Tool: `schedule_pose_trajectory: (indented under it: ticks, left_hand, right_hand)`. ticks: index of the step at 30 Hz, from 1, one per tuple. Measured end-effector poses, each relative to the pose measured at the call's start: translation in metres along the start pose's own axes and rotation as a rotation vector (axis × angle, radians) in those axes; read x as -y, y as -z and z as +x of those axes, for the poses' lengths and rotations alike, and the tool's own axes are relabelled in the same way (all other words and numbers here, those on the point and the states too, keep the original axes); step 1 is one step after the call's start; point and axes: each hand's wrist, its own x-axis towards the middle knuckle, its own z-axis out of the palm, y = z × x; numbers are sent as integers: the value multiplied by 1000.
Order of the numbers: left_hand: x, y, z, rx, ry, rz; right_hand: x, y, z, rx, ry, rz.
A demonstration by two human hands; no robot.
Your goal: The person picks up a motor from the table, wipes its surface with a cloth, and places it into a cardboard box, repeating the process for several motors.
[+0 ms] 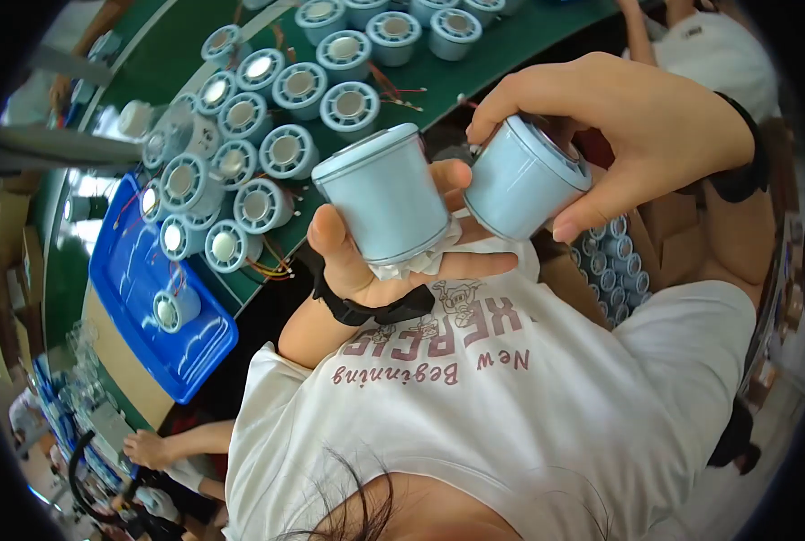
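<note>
My left hand [357,270], with a black wristband, is closed around a pale blue cylindrical housing [382,194], thumb on one side and fingers on the other. A crumpled white tissue [416,263] is pressed between the palm and the housing's lower end. A second, similar cylindrical housing [521,180] is gripped by my right hand [623,126], its fingers over the upper end and the thumb at the lower right side. Both housings are tilted in front of my chest, close side by side. Whether they touch is hard to make out.
Several like housings with silver discs and loose wires [299,86] stand on the green table [429,99]. A blue tray [141,288] at the left holds one. More cylinders [611,261] fill a cardboard box at my right. Another person's hand [150,448] is at lower left.
</note>
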Motion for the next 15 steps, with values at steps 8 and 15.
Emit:
schedule_pose_trajectory:
  ticks: [8,15]
  left_hand:
    - [29,22,22,-208,334,226]
    - [49,45,36,-345,387,67]
  right_hand:
    - [-91,-189,-166,-893,-789,324]
    - [-179,-383,-193,-776,-1216,389]
